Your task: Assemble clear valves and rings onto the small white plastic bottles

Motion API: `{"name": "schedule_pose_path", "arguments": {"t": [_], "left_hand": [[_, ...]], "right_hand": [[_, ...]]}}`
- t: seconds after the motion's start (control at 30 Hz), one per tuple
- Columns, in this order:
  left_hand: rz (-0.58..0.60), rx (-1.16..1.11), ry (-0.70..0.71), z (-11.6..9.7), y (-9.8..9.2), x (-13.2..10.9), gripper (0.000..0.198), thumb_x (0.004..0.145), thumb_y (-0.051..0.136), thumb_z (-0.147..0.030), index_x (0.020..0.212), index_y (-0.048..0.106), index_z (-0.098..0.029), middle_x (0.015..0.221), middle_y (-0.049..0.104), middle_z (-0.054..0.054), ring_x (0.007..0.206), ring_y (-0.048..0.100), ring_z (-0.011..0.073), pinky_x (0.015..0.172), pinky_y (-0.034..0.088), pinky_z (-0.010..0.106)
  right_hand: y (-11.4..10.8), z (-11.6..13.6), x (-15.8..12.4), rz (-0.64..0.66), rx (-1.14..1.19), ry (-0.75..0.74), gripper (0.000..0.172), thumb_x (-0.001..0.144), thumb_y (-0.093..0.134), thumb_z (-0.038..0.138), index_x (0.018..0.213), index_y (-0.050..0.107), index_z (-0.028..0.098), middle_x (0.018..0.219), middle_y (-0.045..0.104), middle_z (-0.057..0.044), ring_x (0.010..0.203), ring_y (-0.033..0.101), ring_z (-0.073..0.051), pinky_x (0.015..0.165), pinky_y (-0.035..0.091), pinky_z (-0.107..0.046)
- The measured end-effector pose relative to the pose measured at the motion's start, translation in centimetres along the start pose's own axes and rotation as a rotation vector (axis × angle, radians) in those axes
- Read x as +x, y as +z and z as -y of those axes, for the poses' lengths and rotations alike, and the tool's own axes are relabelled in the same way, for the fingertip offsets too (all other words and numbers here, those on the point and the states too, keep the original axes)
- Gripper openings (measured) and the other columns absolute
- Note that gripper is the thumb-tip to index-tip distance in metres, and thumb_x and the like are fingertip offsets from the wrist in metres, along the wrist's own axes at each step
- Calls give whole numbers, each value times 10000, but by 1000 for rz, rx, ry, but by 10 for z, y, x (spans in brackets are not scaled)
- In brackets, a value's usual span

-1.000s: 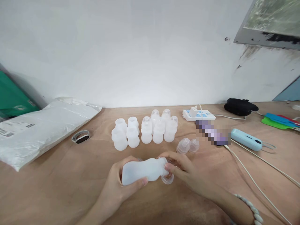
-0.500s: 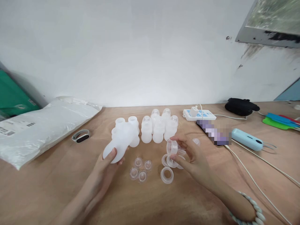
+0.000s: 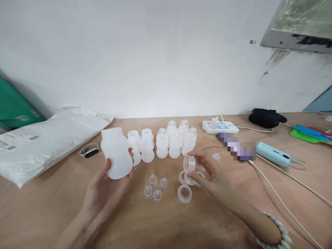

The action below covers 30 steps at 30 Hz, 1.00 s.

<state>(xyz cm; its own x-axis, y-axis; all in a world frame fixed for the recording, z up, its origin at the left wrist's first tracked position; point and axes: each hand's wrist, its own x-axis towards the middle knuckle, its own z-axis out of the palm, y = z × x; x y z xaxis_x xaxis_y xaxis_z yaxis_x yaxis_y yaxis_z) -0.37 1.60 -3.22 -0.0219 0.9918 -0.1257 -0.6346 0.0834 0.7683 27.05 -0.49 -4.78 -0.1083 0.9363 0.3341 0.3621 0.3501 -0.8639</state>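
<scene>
My left hand [image 3: 111,183] is wrapped round a white baby bottle [image 3: 116,152], open at its threaded neck and held nearly upright above the table. Between the thumb and fingers of my right hand [image 3: 207,173] is a clear screw ring [image 3: 190,163], tilted on edge. Several more rings lie below it, among them a flat collar ring [image 3: 184,193]. Clear bottle nipples [image 3: 153,180] sit in a small group between my hands. Behind them stand uncapped bottles [image 3: 147,148] on the left, beside several bottles with clear domed caps [image 3: 175,145]. A loose clear cap [image 3: 216,157] lies past my right hand.
A white plastic parcel [image 3: 57,138] and a fitness band [image 3: 89,151] lie to the left. On the right are a power strip [image 3: 230,127], a phone [image 3: 236,147], a light-blue device [image 3: 273,154], a black pouch [image 3: 267,118] and trailing cables. A wall rises behind.
My left hand has swung the bottle leftward and turned it from tilted away to nearly upright, uncovering the bottles behind. My right hand holds the ring in almost the same place.
</scene>
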Motion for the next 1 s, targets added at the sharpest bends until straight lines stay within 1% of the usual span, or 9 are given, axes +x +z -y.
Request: {"name": "schedule_pose_path", "arguments": {"t": [0.2, 0.27, 0.37, 0.5, 0.57, 0.63, 0.73, 0.87, 1.0], "left_hand": [[107, 334, 156, -12, 8, 3, 399, 687, 810, -476, 1007, 714, -256, 1034, 742, 36, 1143, 605, 356, 862, 549, 391], [98, 434, 294, -24, 19, 14, 396, 671, 827, -362, 1007, 681, -210, 951, 720, 22, 1114, 607, 332, 914, 499, 384], [96, 684, 477, -49, 42, 42, 398, 670, 816, -195, 1010, 613, -158, 856, 628, -40, 1013, 615, 233, 900, 452, 318], [156, 1008, 569, -73, 77, 93, 437, 730, 748, -256, 1100, 552, -131, 917, 536, -47, 1039, 601, 233, 879, 448, 338], [204, 1222, 525, -74, 88, 122, 431, 731, 733, -294, 1088, 547, -141, 945, 579, -22, 973, 631, 229, 838, 472, 348], [239, 1304, 485, -67, 96, 148, 441, 621, 802, -233, 992, 574, -162, 923, 638, 16, 915, 632, 228, 788, 481, 335], [323, 1414, 405, -52, 101, 174, 324, 614, 778, -224, 878, 601, -164, 842, 656, 39, 796, 627, 217, 702, 459, 316], [404, 1556, 334, -37, 106, 181, 263, 565, 753, -196, 790, 619, -162, 800, 641, 41, 764, 615, 227, 666, 428, 306], [489, 1682, 237, -33, 111, 175, 288, 562, 728, -221, 833, 645, -176, 816, 660, 36, 802, 633, 251, 663, 437, 299]], "right_hand": [[0, 0, 0, 6, 6, 4, 326, 858, 670, 268, 1171, 577, 282, 1025, 634, -25, 984, 622, -208, 875, 531, -365], [0, 1, 1, 0, 10, 1, 325, 855, 672, 276, 1167, 581, 277, 1001, 635, -23, 948, 627, -203, 865, 539, -365], [0, 2, 2, -4, 21, 11, 325, 853, 673, 286, 1166, 589, 269, 1009, 645, -30, 944, 636, -207, 872, 542, -374], [0, 1, 1, -12, 26, 21, 337, 853, 682, 293, 1177, 593, 274, 1063, 656, -39, 996, 637, -219, 896, 530, -386], [-1, 0, 2, -13, 38, 25, 348, 853, 686, 294, 1186, 588, 281, 1087, 651, -39, 1023, 629, -221, 905, 525, -384], [-1, 0, 2, -7, 44, 26, 351, 855, 684, 291, 1191, 583, 287, 1109, 645, -39, 1050, 620, -221, 912, 521, -381], [-2, 1, 3, -9, 44, 18, 342, 854, 680, 284, 1182, 582, 286, 1114, 640, -40, 1074, 608, -226, 908, 521, -375], [-3, 4, 3, -9, 62, 16, 337, 845, 684, 270, 1168, 588, 286, 1081, 636, -35, 1047, 608, -220, 889, 520, -364], [-2, 4, 2, 13, 61, 34, 341, 845, 694, 280, 1170, 591, 301, 1069, 636, -17, 1002, 613, -204, 921, 500, -377]]}}
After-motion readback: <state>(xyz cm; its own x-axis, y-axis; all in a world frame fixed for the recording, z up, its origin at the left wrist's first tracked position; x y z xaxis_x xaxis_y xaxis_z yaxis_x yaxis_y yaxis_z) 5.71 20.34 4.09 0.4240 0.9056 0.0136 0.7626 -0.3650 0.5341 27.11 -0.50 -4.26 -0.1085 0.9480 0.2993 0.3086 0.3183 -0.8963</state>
